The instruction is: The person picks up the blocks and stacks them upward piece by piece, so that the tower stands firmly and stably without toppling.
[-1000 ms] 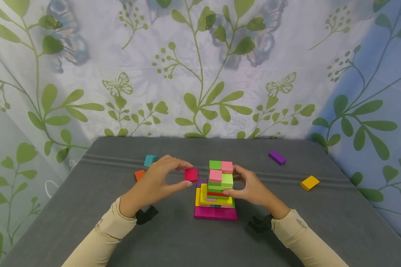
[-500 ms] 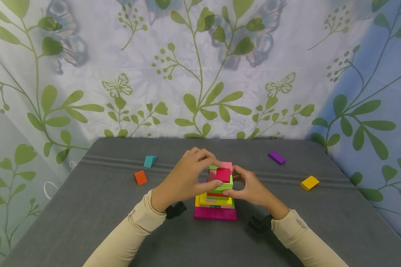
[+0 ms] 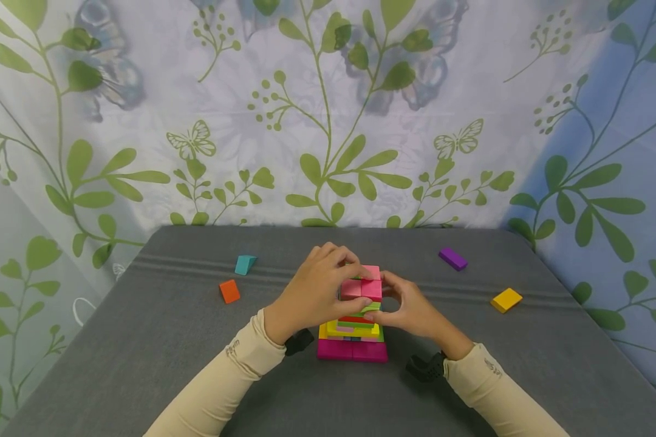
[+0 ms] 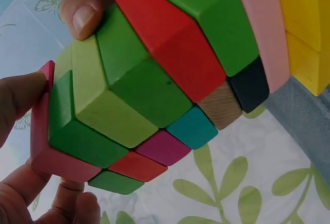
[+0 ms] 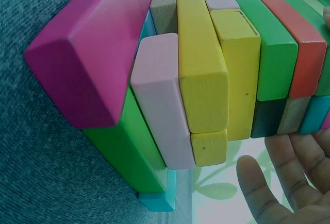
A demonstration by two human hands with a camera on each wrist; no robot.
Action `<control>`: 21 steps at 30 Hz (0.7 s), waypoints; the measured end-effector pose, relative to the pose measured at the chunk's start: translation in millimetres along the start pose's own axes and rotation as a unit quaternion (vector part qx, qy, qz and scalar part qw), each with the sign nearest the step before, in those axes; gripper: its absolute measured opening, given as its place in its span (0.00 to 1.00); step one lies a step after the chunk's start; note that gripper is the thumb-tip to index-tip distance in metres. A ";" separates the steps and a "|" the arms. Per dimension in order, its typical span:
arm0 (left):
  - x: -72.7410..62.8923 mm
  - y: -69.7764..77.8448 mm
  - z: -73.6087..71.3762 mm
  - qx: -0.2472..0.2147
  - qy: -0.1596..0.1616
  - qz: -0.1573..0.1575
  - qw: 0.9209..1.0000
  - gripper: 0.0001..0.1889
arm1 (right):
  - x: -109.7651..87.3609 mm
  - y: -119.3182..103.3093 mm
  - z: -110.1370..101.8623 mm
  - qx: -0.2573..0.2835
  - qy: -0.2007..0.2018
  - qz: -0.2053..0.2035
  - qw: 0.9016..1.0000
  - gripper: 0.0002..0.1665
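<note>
A stepped tower of coloured wooden blocks (image 3: 355, 332) stands on a magenta base (image 3: 352, 350). My left hand (image 3: 317, 290) pinches a dark pink block (image 3: 372, 290) on the tower's top, beside a lighter pink block (image 3: 351, 287). In the left wrist view, a fingertip meets the dark pink block (image 4: 50, 74), most of which is hidden. My right hand (image 3: 412, 311) holds the tower's right side just below the top, thumb at the front and fingers behind. Those fingers (image 5: 289, 177) spread along the rear of the blocks (image 5: 206, 100) in the right wrist view.
Loose blocks lie on the grey table (image 3: 284, 394): teal (image 3: 245, 264) and orange (image 3: 230, 291) to the left, purple (image 3: 453, 258) and yellow (image 3: 506, 300) to the right. A leaf-patterned curtain (image 3: 328, 121) hangs behind the table.
My left hand has carried the dark pink block rightward from beside the tower and lowered it onto the top, next to the lighter pink one. My right hand has stayed in place.
</note>
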State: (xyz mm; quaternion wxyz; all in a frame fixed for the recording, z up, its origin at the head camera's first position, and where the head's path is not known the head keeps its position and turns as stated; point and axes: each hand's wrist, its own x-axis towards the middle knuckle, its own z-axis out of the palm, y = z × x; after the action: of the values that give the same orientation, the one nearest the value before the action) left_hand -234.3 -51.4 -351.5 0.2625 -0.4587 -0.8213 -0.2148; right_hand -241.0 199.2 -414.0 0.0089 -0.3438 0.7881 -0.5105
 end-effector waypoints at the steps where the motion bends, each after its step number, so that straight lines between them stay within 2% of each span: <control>1: -0.4 -0.5 0.3 0.002 0.002 0.001 1.000 0.18 | 0.0 -0.1 0.0 -0.001 0.000 0.001 1.000 0.34; 4: -1.6 -2.0 0.4 0.002 0.002 0.003 1.000 0.19 | 0.2 -0.3 -0.1 -0.002 -0.001 0.004 1.000 0.34; 7: -3.7 -5.7 -2.0 -0.023 -0.009 -0.008 1.000 0.24 | 0.6 -0.6 -0.1 0.000 -0.001 0.003 1.000 0.34; 9: -5.7 -9.9 -5.8 -0.055 -0.020 -0.026 0.998 0.29 | 1.1 -0.8 0.0 0.002 0.000 0.002 1.000 0.35; 11: -8.2 -15.5 -10.7 -0.097 -0.037 -0.056 0.993 0.33 | 1.4 -1.0 0.3 0.002 0.001 0.001 1.000 0.36; 14: -12.8 -23.6 -18.8 -0.165 -0.075 -0.110 0.977 0.38 | 1.7 -0.9 0.7 0.001 0.003 0.001 1.000 0.37; 17: -16.7 -30.8 -22.7 -0.223 -0.122 -0.158 0.954 0.42 | 1.4 -0.3 0.9 0.001 0.003 0.000 1.000 0.37; 19: -18.5 -34.8 -23.0 -0.253 -0.145 -0.176 0.940 0.42 | 1.0 0.1 0.7 0.003 0.002 -0.001 1.000 0.38; 21: -19.2 -38.0 -21.7 -0.271 -0.158 -0.181 0.932 0.43 | 0.7 0.4 0.4 0.005 0.000 -0.004 1.000 0.39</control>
State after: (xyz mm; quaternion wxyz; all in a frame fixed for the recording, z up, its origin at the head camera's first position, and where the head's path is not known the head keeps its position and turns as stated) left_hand -253.7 -95.1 -351.1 -0.0479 -0.3843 -0.8317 -0.3978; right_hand -241.6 198.6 -414.2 0.0084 -0.3467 0.7840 -0.5148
